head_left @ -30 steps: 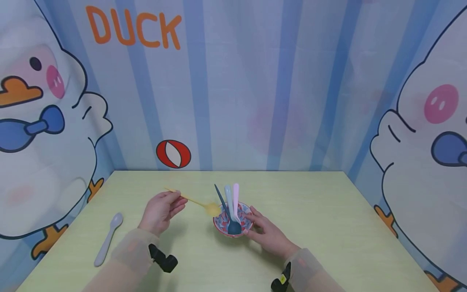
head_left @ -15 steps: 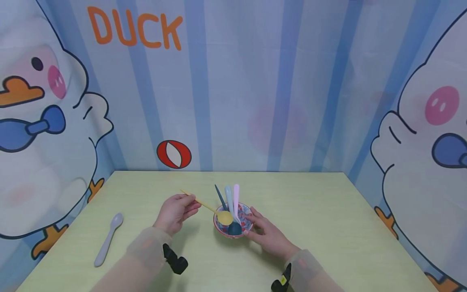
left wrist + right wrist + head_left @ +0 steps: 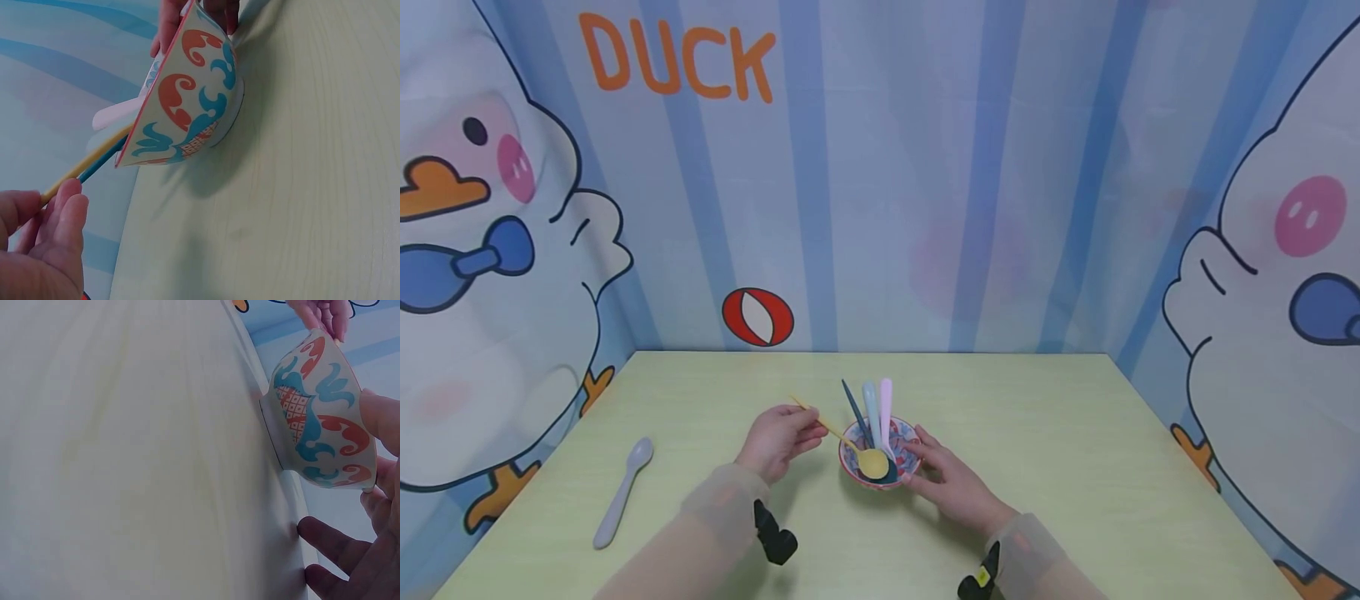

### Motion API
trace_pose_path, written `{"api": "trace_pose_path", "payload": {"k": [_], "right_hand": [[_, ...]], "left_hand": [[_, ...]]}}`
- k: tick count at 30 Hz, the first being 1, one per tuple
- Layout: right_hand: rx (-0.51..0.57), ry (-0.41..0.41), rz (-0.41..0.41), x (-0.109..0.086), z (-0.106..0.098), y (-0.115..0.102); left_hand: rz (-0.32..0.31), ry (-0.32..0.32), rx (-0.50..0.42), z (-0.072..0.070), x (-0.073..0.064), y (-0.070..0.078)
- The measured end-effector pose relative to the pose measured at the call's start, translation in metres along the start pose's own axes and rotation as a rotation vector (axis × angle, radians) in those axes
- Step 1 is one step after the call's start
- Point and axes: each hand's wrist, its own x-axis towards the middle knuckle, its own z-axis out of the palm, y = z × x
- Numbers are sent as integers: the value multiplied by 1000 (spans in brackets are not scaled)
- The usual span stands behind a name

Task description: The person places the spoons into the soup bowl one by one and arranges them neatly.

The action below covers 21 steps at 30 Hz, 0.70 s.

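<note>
My left hand (image 3: 781,442) pinches the thin handle of a yellow spoon (image 3: 874,463), whose round head lies inside a small patterned bowl (image 3: 187,100). Leaning in the bowl are a dark blue spoon (image 3: 853,407), a light blue spoon (image 3: 870,403) and a pink spoon (image 3: 886,407), handles towards the back. The yellow head overlaps the dark blue one in the head view. On the bowl's right side, my right hand (image 3: 951,483) holds the rim between thumb and fingers, its other fingers spread near the table. The bowl stands upright on its foot.
A pale purple spoon (image 3: 622,493) lies on the light wooden table (image 3: 1060,458) at the left, apart from both hands. Behind the table and along its sides hangs a blue striped curtain (image 3: 895,183) printed with ducks.
My left hand has moved to the right and slightly down, bringing the yellow spoon's head from the bowl's left edge into the bowl. The right hand and bowl stay in place.
</note>
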Motion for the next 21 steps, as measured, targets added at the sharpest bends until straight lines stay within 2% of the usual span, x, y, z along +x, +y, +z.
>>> {"api": "trace_pose_path", "payload": {"k": [7, 16, 21], "right_hand": [[0, 6, -13, 0, 1, 2], [9, 1, -14, 1, 1, 3], [6, 0, -20, 1, 1, 3]], "left_hand": [[-6, -5, 13, 5, 4, -3], [27, -4, 2, 14, 11, -10], [16, 2, -5, 18, 15, -13]]}}
